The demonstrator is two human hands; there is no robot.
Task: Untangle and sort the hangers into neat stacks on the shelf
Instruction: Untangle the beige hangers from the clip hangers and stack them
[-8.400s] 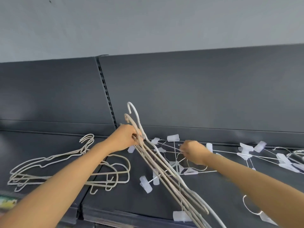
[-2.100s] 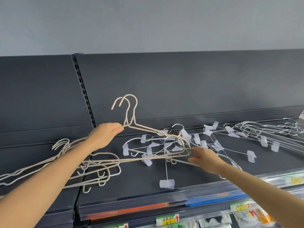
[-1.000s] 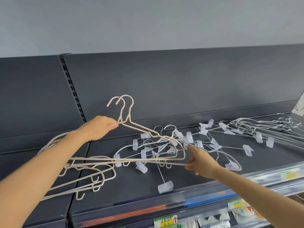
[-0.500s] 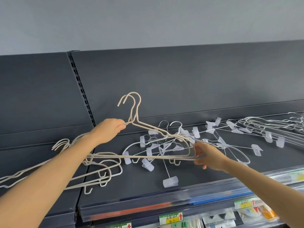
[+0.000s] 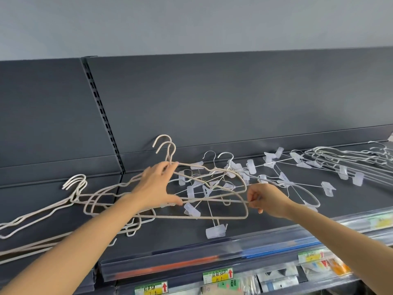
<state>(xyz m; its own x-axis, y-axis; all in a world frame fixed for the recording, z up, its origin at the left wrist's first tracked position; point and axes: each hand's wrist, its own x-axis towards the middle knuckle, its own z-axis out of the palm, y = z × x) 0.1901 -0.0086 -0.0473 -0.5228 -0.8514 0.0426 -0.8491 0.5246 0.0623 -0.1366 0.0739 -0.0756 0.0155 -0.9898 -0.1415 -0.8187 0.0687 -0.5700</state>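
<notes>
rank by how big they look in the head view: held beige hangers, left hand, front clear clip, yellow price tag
1. held beige hangers: widest by far.
2. left hand.
3. yellow price tag and front clear clip look near alike; the tag sits nearer the camera, so I won't rank them.

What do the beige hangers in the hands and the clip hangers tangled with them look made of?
Beige rounded-shoulder hangers: likely coated wire; thick, matte, slightly fuzzy surface, no bare metal showing, so the core is a guess. Thin silver clip hangers: bare metal wire, glinting at the hooks, with frosted translucent plastic clips.
</notes>
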